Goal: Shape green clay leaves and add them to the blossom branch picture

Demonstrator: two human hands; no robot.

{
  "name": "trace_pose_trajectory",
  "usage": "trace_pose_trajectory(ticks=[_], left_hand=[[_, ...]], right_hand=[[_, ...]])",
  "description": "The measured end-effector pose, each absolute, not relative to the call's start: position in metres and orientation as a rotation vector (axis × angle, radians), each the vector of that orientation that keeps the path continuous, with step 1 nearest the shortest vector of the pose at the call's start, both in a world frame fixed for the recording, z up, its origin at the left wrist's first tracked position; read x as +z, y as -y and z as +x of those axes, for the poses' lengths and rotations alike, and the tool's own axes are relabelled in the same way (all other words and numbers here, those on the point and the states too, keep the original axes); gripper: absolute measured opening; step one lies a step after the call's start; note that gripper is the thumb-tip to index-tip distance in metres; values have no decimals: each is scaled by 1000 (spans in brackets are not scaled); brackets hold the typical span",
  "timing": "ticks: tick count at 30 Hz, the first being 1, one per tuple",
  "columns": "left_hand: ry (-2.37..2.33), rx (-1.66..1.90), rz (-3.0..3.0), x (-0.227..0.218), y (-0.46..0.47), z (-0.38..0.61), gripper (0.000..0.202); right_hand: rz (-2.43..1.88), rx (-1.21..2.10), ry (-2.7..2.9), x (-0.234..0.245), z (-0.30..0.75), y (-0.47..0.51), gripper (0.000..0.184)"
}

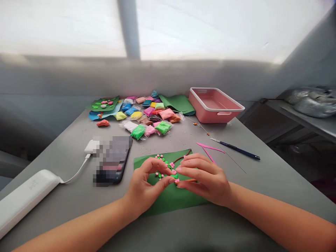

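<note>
My left hand (147, 183) pinches a small green clay piece (174, 176) between thumb and index finger, just above a green sheet (165, 204). From the other side, my right hand (203, 175) reaches in with its fingertips close to that piece, thumb and index finger apart. On the sheet is a clay branch design: a thin brown stem (182, 157), pink clay flowers (172, 165), green leaves and small pink balls (157, 156). My fingers cover part of the design, so I cannot tell whether the right fingertips touch the green piece.
Left of the sheet lies a phone (115, 161), cabled to a white power strip (31, 196). Bagged coloured clay (163, 127) is heaped behind, near a pink basket (210, 117). Pink tools (211, 147), a dark-handled craft knife (240, 151) and a thin wire lie at right.
</note>
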State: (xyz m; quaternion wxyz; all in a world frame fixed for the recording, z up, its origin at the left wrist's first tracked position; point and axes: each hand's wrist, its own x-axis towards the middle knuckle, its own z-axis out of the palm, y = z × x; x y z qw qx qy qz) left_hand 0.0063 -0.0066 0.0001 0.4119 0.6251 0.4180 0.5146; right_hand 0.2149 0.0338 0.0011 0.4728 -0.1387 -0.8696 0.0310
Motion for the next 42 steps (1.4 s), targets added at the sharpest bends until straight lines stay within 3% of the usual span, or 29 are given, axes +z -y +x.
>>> trace_pose_trajectory(ticks=[7, 14, 18, 22, 25, 27, 30, 36, 39, 42], left_hand=[[-930, 1255, 1652, -1, 6, 12, 19], [-952, 1300, 1784, -3, 3, 6, 10], [-937, 1328, 1865, -4, 1, -2, 24], [-905, 1345, 1876, -4, -1, -6, 18], [-909, 1374, 1780, -5, -2, -6, 7], [-958, 1390, 1695, -6, -1, -5, 9], [-1006, 1364, 1671, -5, 0, -4, 17], [-1023, 1353, 1908, -1, -5, -9, 13], [-1050, 1338, 2095, 2, -11, -12, 9], [-1213, 1318, 2373, 7, -19, -18, 16]], right_hand=[[-249, 58, 2097, -1, 211, -29, 8], [-314, 198, 2088, 6, 219, -36, 15], [-490, 341, 2001, 19, 226, -39, 28], [-493, 441, 1990, 27, 229, -41, 15], [-508, 475, 1959, 26, 227, -43, 18], [-575, 547, 1954, 23, 226, -44, 23], [-665, 606, 1982, 19, 224, -44, 10], [-650, 715, 2012, 12, 222, -43, 16], [-647, 724, 2073, 9, 222, -43, 8], [-663, 753, 2041, 6, 221, -43, 11]])
